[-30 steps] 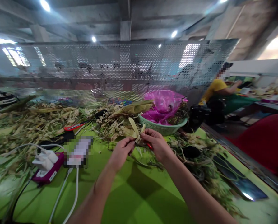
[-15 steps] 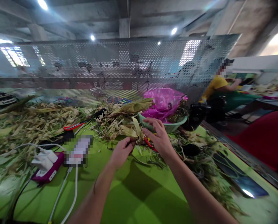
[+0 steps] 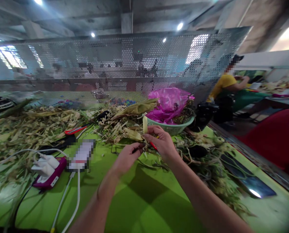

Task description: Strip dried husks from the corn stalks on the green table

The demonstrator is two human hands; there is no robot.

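Note:
A pale strip of dried husk [image 3: 145, 124] stands upright between the thumb and fingers of my right hand [image 3: 160, 140], which are pinched on it. My left hand [image 3: 130, 157] is closed just left of it, thumb and fingertips meeting at the lower end of the same small husk piece. Behind both hands lies a heap of dried corn husks [image 3: 120, 129]. A red-handled tool [image 3: 153, 146] shows partly beneath my right hand; its kind is hidden.
A green basin [image 3: 178, 128] holding a pink plastic bag [image 3: 170, 103] stands behind my right hand. Leftward are a phone [image 3: 81, 155], a purple power strip [image 3: 49, 176], cables and a red cutter [image 3: 76, 129]. At right, a dark phone [image 3: 253, 181] lies by plant scraps; a person in yellow [image 3: 225, 84] sits beyond.
My right hand's fingers, spread apart before, have closed on the pale husk strip, which now stands straighter. My left hand keeps its pinch in nearly the same place.

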